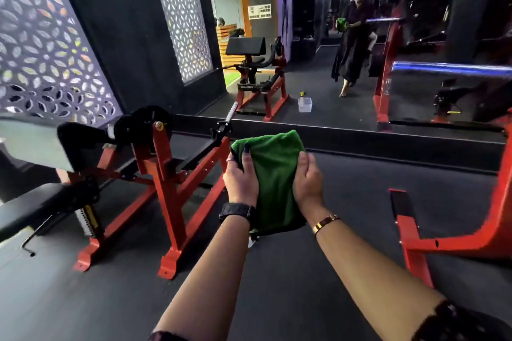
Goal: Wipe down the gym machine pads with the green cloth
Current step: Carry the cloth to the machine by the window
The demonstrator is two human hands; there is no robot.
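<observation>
A folded green cloth [273, 174] hangs in mid-air in front of me, held between both hands. My left hand [240, 181] grips its left edge, fingers curled over the front. My right hand [307, 180] grips the right edge. To my left stands a red-framed gym machine [163, 174] with a black seat pad [41, 209] at the lower left and a black arm pad [80, 135] above it. Neither hand touches the machine; the cloth is to the right of it, over the dark floor.
A wall mirror ahead reflects the machine, me with the cloth, and a clear spray bottle [304, 102] on the floor. Another red machine frame [443, 241] stands at the right. Dark rubber floor [277, 285] lies between the two machines.
</observation>
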